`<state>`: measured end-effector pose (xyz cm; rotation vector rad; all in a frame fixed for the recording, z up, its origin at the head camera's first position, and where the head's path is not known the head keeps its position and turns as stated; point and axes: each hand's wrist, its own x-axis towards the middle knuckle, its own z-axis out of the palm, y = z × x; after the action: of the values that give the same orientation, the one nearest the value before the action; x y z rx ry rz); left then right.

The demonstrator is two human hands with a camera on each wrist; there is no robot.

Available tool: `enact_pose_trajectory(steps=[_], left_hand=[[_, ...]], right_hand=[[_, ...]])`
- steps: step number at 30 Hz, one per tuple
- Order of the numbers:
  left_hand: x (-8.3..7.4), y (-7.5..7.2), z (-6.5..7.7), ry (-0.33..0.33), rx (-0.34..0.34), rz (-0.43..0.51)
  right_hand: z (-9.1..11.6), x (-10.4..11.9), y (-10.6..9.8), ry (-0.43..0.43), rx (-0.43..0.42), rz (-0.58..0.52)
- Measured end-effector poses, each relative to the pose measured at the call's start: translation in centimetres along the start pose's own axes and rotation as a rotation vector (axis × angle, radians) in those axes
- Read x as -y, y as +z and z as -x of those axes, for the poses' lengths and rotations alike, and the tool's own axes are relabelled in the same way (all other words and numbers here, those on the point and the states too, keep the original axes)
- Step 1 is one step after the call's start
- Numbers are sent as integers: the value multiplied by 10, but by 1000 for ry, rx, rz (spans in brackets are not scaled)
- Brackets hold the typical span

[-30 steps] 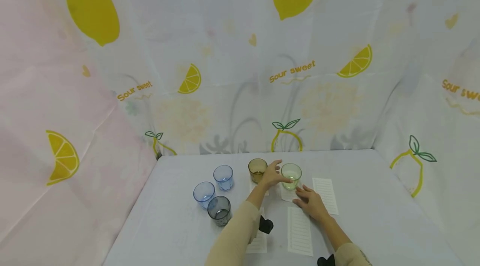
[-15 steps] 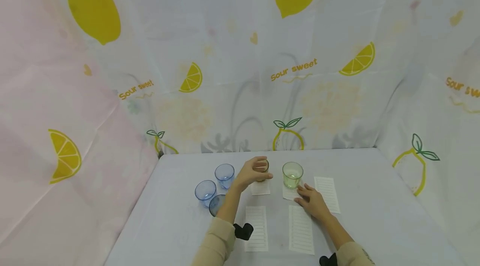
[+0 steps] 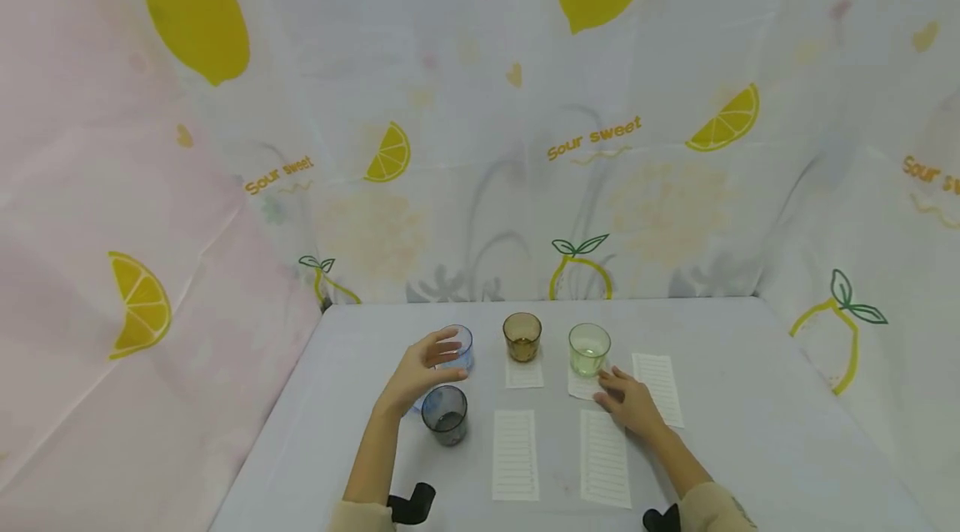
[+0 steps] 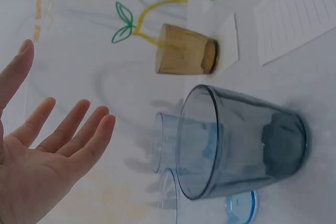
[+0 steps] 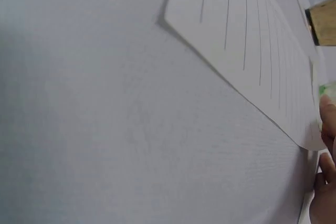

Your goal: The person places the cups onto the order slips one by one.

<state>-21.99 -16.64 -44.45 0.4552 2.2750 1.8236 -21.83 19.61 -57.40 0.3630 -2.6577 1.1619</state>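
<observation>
My left hand [image 3: 414, 373], fingers spread and holding nothing, hovers over the left group of glasses. It overlaps one blue glass [image 3: 467, 343] in the head view and mostly hides a second. The smoky grey glass [image 3: 447, 422] stands upright just below this hand; in the left wrist view the palm [image 4: 47, 177] faces that glass's rim side, apart from it. My right hand [image 3: 633, 409] rests low by the table with loosely bent fingers, fingertips near the base of the pale green glass [image 3: 589, 347]. An amber glass [image 3: 522, 338] stands upright on a slip of lined paper [image 3: 524, 375].
Lined paper sheets lie in front of the amber and green glasses: a left sheet [image 3: 515, 457] and a middle sheet [image 3: 604, 461]. Another sheet [image 3: 658, 386] lies to the right, behind my right hand. A lemon-print curtain [image 3: 480, 215] rises behind the white table [image 3: 750, 399].
My left hand has moved left from between the amber and green glasses, past the amber glass, to the blue ones. The glasses and my right hand stay in place.
</observation>
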Motion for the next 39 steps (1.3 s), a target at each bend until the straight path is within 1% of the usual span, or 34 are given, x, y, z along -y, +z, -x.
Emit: enact_pose_trajectory(steps=[6, 11, 15, 17, 20, 23, 27, 30, 33, 35, 39], left_hand=[[11, -16, 31, -48, -116, 24], [20, -24, 53, -63, -230, 30], [28, -28, 63, -41, -317, 25], [31, -29, 67, -22, -373, 9], [36, -31, 73, -1, -463, -34], [40, -34, 80, -10, -528, -92], [45, -38, 90, -59, -551, -156], [50, -40, 95, -89, -550, -195], [57, -40, 97, -101, -559, -219], [63, -39, 99, -106, -559, -224], [74, -34, 100, -116, -534, -218]], right_hand=[[1, 1, -11, 24, -4, -20], [7, -3, -25, 41, -24, 10], [16, -6, -41, 91, -32, 17], [22, -9, -49, 107, -34, 19], [31, -14, -58, 86, -52, 35], [39, -19, -65, 48, -83, 64], [49, -26, -72, 9, -124, 111], [54, -34, -75, -1, -164, 145], [59, -42, -76, 8, -187, 162], [62, -46, -76, 25, -179, 163], [67, -50, -77, 75, -125, 160]])
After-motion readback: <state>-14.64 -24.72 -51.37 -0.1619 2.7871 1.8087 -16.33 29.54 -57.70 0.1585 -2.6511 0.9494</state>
